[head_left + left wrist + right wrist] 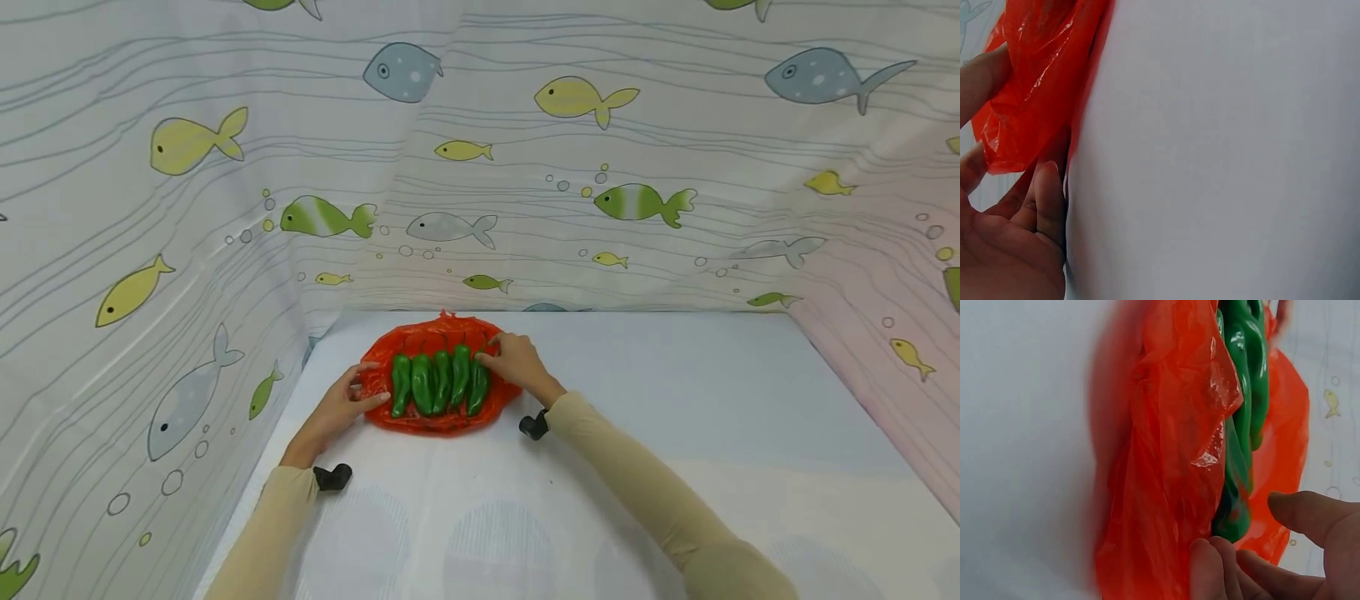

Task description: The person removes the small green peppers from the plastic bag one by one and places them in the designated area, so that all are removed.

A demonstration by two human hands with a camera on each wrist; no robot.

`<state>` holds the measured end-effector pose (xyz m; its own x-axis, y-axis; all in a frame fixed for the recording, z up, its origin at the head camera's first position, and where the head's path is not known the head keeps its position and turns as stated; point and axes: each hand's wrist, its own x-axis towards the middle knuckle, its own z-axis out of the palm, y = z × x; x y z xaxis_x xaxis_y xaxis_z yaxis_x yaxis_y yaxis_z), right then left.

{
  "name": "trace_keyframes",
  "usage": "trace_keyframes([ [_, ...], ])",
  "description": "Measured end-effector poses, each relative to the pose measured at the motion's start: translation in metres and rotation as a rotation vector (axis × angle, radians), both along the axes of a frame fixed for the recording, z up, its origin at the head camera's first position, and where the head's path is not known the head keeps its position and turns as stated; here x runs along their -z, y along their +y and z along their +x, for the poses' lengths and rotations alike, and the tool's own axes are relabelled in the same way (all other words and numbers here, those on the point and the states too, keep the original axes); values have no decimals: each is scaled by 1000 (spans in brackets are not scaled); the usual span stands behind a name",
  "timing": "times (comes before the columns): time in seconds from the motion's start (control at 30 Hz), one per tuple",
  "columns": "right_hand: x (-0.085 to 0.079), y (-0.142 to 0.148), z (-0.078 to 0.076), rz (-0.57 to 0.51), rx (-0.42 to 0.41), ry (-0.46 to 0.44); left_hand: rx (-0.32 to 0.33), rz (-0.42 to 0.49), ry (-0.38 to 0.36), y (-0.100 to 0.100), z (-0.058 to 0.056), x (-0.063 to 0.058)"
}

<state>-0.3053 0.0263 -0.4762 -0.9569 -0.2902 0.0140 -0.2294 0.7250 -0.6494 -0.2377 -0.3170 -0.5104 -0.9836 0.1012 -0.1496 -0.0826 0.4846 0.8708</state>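
Several long green peppers (pixel 442 381) lie side by side on a spread, crumpled red plastic bag (pixel 450 428). At the bag's left edge, my left hand (pixel 337 408) holds the film; in the left wrist view the thumb lies against the red plastic (pixel 1041 94) and bent fingers reach along its underside. My right hand (pixel 519 360) is over the bag's upper right, beside the rightmost pepper (pixel 477 387). In the right wrist view the thumb stands apart from the fingers, whose tips touch the bag near a pepper's end (pixel 1233 522).
The bag rests on a white table (pixel 637 400) near its back edge. Behind it and to both sides hang fish-printed curtains (pixel 510 175). A small black device (pixel 333 477) sits at the left wrist, another one (pixel 534 426) at the right.
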Motion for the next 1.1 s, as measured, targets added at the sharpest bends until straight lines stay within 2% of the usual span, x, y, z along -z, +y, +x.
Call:
trace_keyframes([
  [0.27, 9, -10, -4, 28, 10, -13, 3, -24, 1, -1, 2, -1],
  [0.67, 8, -14, -1, 36, 51, -79, 13, -5, 16, 3, 5, -2],
  [0.9, 7, -14, -1, -6, 80, -139, 20, -3, 17, 2, 5, -2],
  [1.1, 6, -12, -1, -130, 114, -207, 20, -7, 19, 1, 4, -4],
])
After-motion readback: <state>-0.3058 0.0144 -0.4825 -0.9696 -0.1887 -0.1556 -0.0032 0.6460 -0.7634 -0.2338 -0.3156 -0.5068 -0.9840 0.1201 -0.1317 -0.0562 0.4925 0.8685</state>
